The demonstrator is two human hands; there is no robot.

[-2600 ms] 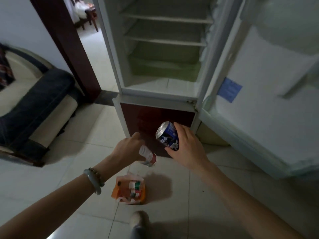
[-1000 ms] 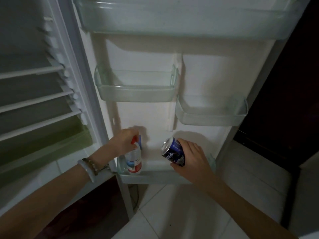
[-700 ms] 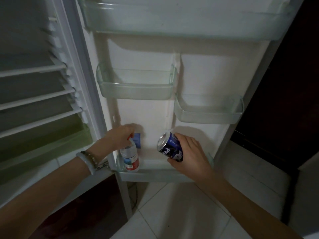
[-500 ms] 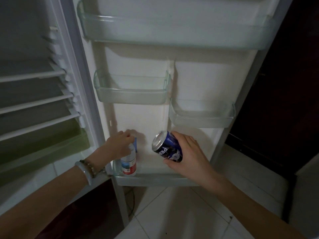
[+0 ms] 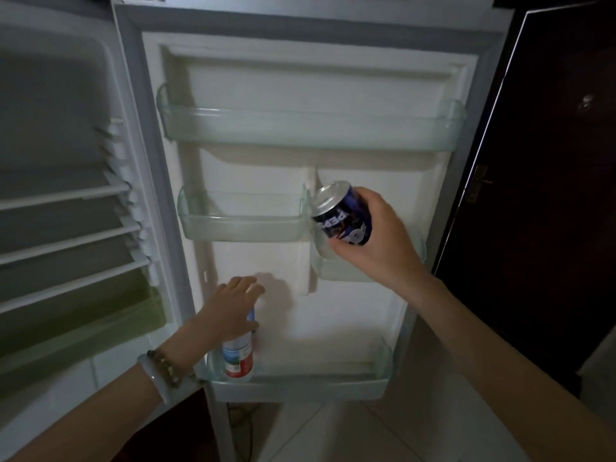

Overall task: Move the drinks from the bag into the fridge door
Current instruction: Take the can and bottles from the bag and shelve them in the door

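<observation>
Left hand [image 5: 233, 303] loosely caps the bottle [image 5: 237, 356]; right hand [image 5: 373, 241] grips the tilted can [image 5: 343, 213]; careless release risks toppling.

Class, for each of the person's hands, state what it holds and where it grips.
Right hand: blue can, gripped around its lower side. Left hand: top of the bottle standing in the bottom door shelf.

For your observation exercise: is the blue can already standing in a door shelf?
No: the right hand holds the blue can tilted in the air, beside the middle door shelf.
</observation>
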